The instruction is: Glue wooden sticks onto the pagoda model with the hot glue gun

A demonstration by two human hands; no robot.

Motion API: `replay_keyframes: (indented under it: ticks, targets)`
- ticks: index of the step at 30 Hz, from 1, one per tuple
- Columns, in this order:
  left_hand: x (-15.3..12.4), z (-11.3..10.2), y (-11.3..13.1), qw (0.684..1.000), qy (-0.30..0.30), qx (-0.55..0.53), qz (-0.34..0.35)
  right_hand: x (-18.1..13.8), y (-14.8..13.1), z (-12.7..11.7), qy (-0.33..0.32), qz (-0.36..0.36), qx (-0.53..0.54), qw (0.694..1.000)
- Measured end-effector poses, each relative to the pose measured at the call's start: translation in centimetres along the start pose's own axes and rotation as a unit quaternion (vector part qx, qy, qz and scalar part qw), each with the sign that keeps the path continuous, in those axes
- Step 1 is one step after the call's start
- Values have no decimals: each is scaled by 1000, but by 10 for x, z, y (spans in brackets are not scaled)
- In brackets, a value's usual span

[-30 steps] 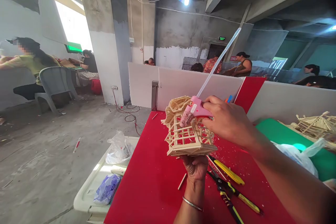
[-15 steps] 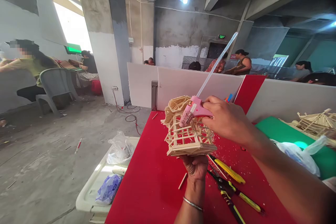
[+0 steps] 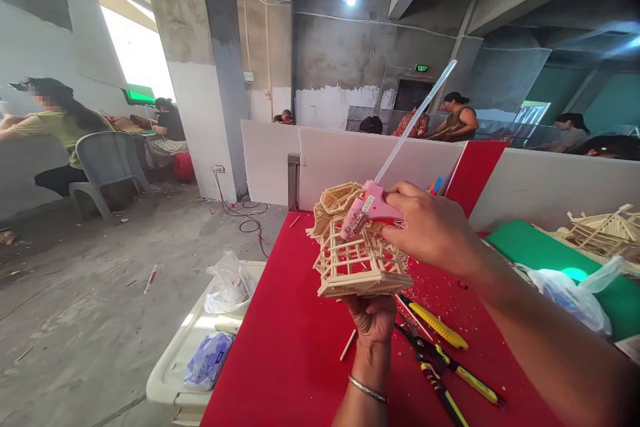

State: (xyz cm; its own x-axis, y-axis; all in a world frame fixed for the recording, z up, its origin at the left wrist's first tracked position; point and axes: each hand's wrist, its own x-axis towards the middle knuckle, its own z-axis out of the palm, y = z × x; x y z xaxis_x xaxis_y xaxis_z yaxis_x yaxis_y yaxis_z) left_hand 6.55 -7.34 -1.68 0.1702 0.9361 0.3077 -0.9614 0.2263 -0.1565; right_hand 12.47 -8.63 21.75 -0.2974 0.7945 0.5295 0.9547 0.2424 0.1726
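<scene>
My right hand (image 3: pixel 427 223) is wrapped round the handle of a pink hot glue gun (image 3: pixel 373 205). A long translucent glue stick (image 3: pixel 415 123) juts up and to the right from its back end. The gun's nozzle points down at a small house model built of thin wooden sticks (image 3: pixel 363 263); whether it touches is hard to make out. From underneath, my left hand (image 3: pixel 374 317) holds the model up above the red table, its fingers partly hidden by the base. Below my right forearm lie a yellow utility knife (image 3: pixel 440 325) and black-and-yellow pliers (image 3: pixel 445 363).
Wood crumbs and loose sticks are scattered on the red table (image 3: pixel 290 340). At left stands a white plastic bin (image 3: pixel 173 353) bearing a purple packet (image 3: pixel 207 360) and a plastic bag (image 3: pixel 229 283). A white partition (image 3: pixel 385 163) runs behind. At right, a green board (image 3: pixel 520 250) adjoins another stick model (image 3: pixel 607 230).
My hands, the glue gun and the model stay almost in place, the gun shifting only very slightly. In the background, people have changed posture a little.
</scene>
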Motion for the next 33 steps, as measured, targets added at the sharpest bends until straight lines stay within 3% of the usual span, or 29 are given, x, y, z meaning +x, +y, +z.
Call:
replay_keyframes:
  ticks: [9, 15, 24, 33]
  targets:
    - [0, -8, -1, 999, 29, -39, 5, 2, 2, -2, -16, 19, 13, 1000]
    - [6, -17, -3, 998, -15, -30, 45, 7, -1, 3, -32, 6, 30, 999]
    - [6, -10, 0, 997, -29, -38, 52, 14, -13, 6, -56, -3, 43, 997]
    - [0, 6, 3, 999, 24, -37, 32, 16, -14, 6, -61, 2, 53, 997]
